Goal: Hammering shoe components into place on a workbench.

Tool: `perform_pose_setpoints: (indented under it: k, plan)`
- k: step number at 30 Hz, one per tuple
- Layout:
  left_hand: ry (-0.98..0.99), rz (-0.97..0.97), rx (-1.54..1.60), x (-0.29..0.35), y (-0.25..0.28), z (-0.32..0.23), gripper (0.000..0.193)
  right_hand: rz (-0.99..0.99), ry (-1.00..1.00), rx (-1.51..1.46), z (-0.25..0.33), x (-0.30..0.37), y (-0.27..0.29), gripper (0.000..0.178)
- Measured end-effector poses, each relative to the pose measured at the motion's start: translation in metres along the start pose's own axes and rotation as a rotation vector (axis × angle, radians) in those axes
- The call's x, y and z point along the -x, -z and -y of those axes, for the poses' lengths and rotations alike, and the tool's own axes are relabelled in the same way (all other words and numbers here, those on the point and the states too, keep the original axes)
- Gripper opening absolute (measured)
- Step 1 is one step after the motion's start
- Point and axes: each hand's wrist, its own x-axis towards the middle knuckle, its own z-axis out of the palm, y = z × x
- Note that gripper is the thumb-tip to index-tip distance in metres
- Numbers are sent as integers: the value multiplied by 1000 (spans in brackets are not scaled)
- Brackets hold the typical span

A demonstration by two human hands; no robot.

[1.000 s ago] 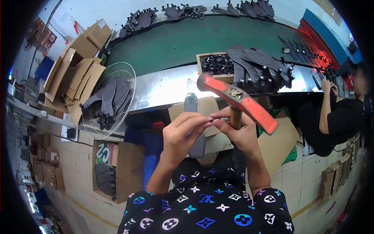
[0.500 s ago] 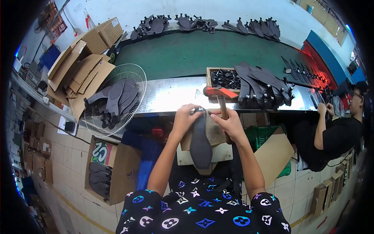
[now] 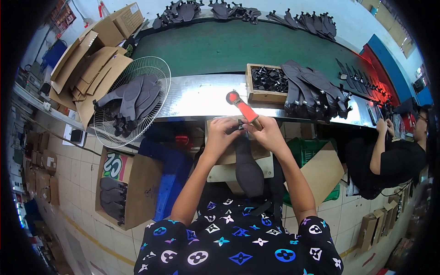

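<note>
Workshop steel bench with close fingerwork at its near edge

Behind the steel bench runs a green belt. A wooden box of small black parts stands beside a heap of grey pieces.

Just in front of the bench, a grey paddle-shaped piece lies lengthwise over a pale board, narrow end toward the bench, broad end toward the person's lap. The left hand has its thumb and fingers pinched together at the narrow end. The right hand grips a red-headed hammer while its thumb and fingertip reach to the same spot. A small dark bit shows between the hands; I cannot tell which one pinches it.

Good handling here, I'd judge, means holding the narrow end straight with the left fingertips and leaving the fine adjustments to the right thumb and forefinger. Best keep the hammer snug in the palm, its head clear of the knuckles, so its weight doesn't drag the pinch sideways. Supporting the broad end should prevent twisting.

The piece itself looks matte and dark, a slim neck swelling into a smooth, rounded end; the fingers hide its tip.
</note>
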Motion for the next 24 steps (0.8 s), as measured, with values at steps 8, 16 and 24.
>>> perform_pose_setpoints:
  k: [8, 16, 24]
  plan:
    - [15, 20, 49, 3, 0, 3, 25, 62, 154, 182, 13, 8, 2, 21]
    - [251, 106, 295, -1, 10, -7, 28, 12, 59, 271, 29, 21, -1, 17]
    - [252, 168, 465, 0, 7, 1, 28, -228, -47, 191, 85, 84, 8, 30]
